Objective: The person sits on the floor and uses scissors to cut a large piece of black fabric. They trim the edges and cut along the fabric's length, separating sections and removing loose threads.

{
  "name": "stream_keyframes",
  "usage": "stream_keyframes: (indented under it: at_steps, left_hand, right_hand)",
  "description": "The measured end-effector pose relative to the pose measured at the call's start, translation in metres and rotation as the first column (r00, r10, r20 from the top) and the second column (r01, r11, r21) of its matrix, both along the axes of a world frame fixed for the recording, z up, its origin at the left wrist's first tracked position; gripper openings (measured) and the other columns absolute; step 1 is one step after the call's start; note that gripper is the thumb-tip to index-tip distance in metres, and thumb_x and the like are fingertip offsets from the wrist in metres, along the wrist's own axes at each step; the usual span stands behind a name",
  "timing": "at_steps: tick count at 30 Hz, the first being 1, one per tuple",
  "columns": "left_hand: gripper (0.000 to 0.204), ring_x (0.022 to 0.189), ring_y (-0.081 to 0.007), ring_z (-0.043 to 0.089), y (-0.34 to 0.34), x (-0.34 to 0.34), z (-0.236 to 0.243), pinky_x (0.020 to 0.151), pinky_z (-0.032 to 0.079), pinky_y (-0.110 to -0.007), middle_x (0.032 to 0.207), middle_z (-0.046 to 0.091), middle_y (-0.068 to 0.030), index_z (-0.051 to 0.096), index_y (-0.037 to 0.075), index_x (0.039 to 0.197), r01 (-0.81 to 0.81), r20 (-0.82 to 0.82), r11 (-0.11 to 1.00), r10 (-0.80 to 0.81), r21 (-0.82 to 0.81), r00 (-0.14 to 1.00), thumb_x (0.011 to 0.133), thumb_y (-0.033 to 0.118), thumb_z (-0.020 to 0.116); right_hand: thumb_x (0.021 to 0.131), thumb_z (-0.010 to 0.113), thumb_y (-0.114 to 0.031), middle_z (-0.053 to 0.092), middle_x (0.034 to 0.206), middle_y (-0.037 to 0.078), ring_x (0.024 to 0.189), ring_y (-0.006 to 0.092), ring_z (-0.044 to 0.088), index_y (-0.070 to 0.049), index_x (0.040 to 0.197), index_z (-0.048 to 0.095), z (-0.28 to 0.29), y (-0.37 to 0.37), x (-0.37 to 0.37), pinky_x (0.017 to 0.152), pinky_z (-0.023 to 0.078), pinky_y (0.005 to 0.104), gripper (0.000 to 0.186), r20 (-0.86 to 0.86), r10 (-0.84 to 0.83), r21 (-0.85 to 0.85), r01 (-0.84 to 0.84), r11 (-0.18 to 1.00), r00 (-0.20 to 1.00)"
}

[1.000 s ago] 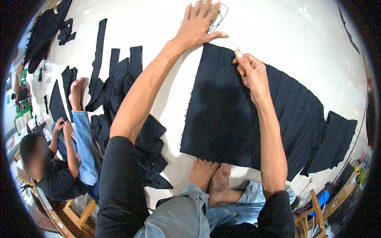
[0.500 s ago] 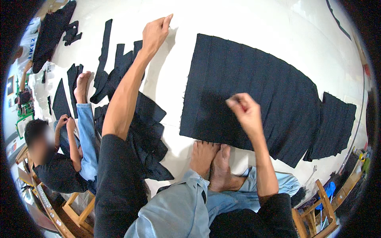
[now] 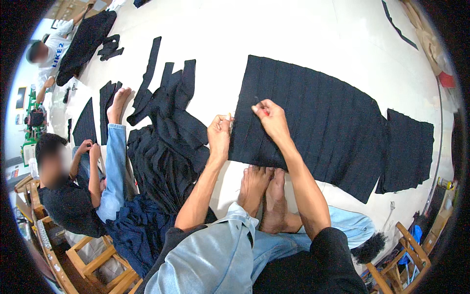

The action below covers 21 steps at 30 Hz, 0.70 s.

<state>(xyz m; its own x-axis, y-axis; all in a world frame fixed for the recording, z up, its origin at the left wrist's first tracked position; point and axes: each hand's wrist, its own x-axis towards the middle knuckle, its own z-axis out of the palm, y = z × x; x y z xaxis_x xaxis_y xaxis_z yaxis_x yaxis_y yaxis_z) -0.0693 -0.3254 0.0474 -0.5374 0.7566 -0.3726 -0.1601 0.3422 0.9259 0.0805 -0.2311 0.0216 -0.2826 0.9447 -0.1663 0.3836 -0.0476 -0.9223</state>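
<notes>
A large dark ribbed knit panel [image 3: 313, 122] lies flat in front of me, curving narrower to the right. Just off its left edge, my left hand [image 3: 219, 137] is closed, thumb and fingertips pinched together. Whatever may be in that pinch is too small to make out. Over the left part of the panel, my right hand [image 3: 272, 119] is curled around a small red-handled tool [image 3: 266, 113]. Most of this tool is hidden in the fingers, with a thin dark tip showing beyond them. My bare feet rest at the panel's near edge.
A smaller dark knit piece [image 3: 409, 149] adjoins the panel at right. Heaped black knit pieces [image 3: 161, 152] and strips lie to the left. A co-worker [image 3: 68, 191] sits at far left; another person [image 3: 51, 54] is beyond. Wooden stools [image 3: 100, 262] stand at the lower corners.
My left hand has come down from its raised, outstretched place at the upper left to the panel's left edge. My right hand has moved left and farther up over the panel. The view has shifted slightly.
</notes>
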Motion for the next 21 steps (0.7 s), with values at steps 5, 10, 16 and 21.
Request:
stream_keyframes:
  at_steps: [5,10,16,21]
  left_hand:
    - [0.022,0.052,-0.0010,0.035,-0.004,0.048,0.022,0.044,0.024,-0.019,0.064,0.040,0.0094,0.061,0.013,0.093,0.074,0.372,0.997,-0.061,-0.021,0.926,0.103,0.032,0.059]
    - [0.016,0.063,-0.0001,0.045,0.014,0.132,0.050,0.051,0.035,-0.015,0.084,0.059,0.0051,0.059,0.013,0.100,0.140,0.481,0.950,-0.265,0.280,0.835,0.106,0.027,0.053]
    - [0.015,0.071,-0.0002,0.047,0.023,0.226,0.106,0.060,0.036,-0.019,0.083,0.056,0.0106,0.066,0.015,0.104,0.513,0.527,0.811,-0.577,0.282,0.623,0.103,0.029,0.060]
    - [0.019,0.099,-0.0075,0.054,0.011,0.305,0.126,0.076,0.044,-0.026,0.111,0.062,0.0025,0.069,0.012,0.106,0.704,0.560,0.654,-0.706,0.277,0.434,0.100,0.029,0.064]
  right_hand:
    - [0.095,0.070,-0.022,0.065,0.079,0.000,0.071,0.0082,0.054,-0.001,0.094,0.066,0.021,-0.032,0.036,0.064,0.046,0.0270,0.022,-0.304,-0.214,-0.341,0.103,0.934,0.928]
    - [0.096,0.064,-0.005,0.065,0.107,0.003,0.094,0.0163,0.064,-0.002,0.116,0.056,0.042,-0.085,0.073,0.083,0.053,0.0293,0.022,-0.552,-0.343,-0.320,0.186,0.929,0.760]
    - [0.089,0.069,-0.002,0.070,0.105,0.007,0.094,0.0116,0.064,0.001,0.124,0.063,0.121,-0.100,0.180,0.083,0.052,0.0269,0.036,-0.337,-0.508,-0.061,0.520,0.852,0.793]
    - [0.093,0.072,-0.015,0.072,0.086,0.004,0.071,0.0054,0.060,-0.003,0.103,0.070,0.147,-0.138,0.299,0.062,0.049,0.0219,0.016,-0.379,-0.645,-0.121,0.655,0.746,0.664]
